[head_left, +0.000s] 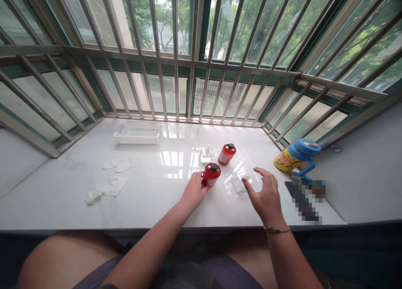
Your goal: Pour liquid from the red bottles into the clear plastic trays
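Observation:
My left hand (195, 189) is wrapped round a red bottle (211, 175) with a black cap, held close to upright near the middle of the counter. A second red bottle (226, 154), also black-capped and with a pale label, stands just behind it to the right. My right hand (265, 193) is open, thumb and fingers apart, beside a clear transparent item (241, 182) lying on the counter; whether the thumb touches it I cannot tell. Behind the held bottle sits another small clear object (207, 153), its kind hard to make out.
A white perforated basket (138, 140) stands at the back left of the white counter (166, 209). Crumpled white tissues (114, 185) lie at left. A blue and yellow cup (293, 157) with a handle stands at right, near a dark blurred-out item (301, 199). Metal window bars (185, 63) rise behind.

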Demonstrator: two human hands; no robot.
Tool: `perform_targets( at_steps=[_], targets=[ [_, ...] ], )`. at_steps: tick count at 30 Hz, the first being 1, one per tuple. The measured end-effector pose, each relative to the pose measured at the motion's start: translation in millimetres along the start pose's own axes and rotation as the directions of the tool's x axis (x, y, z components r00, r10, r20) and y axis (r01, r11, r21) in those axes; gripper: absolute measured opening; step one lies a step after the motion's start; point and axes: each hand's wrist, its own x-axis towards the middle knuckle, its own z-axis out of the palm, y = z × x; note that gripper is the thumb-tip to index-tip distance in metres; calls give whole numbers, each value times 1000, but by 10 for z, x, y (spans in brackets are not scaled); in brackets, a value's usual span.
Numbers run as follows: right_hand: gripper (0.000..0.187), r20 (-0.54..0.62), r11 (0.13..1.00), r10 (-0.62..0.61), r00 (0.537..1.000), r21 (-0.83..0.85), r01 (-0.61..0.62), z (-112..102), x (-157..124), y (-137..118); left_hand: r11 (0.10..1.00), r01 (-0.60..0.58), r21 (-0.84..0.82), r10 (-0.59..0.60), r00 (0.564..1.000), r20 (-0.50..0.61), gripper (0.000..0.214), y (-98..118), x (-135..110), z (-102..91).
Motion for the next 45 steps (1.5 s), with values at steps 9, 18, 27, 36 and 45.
perform_targets(
  at_steps=[9, 18, 27, 36, 45],
  targets=[
    [45, 141, 992, -118, 983, 61, 110, 108, -235, -252, 988, -113, 108, 122, 989, -78, 65, -14, 929, -61],
    [66, 299, 992, -109, 948, 97, 83, 511, -471, -548, 961, -198, 193, 189, 980, 66, 58, -12, 1537, -63],
    [78, 347, 984, -65, 936, 178, 3, 928, -369, -448, 940, -219, 260, 217, 975, 38, 49, -322, 216, -732],
    [90, 366, 994, -91, 926, 89, 62, 1549, 177, -549, 926, -166, 339, 201, 977, -72, 53, -532, -855, -1125],
    [58, 248, 989, 8, 969, -146, 29, 1336, 740, -547, 940, -122, 319, 158, 983, -89, 53, -536, -815, -1121]
  ],
)
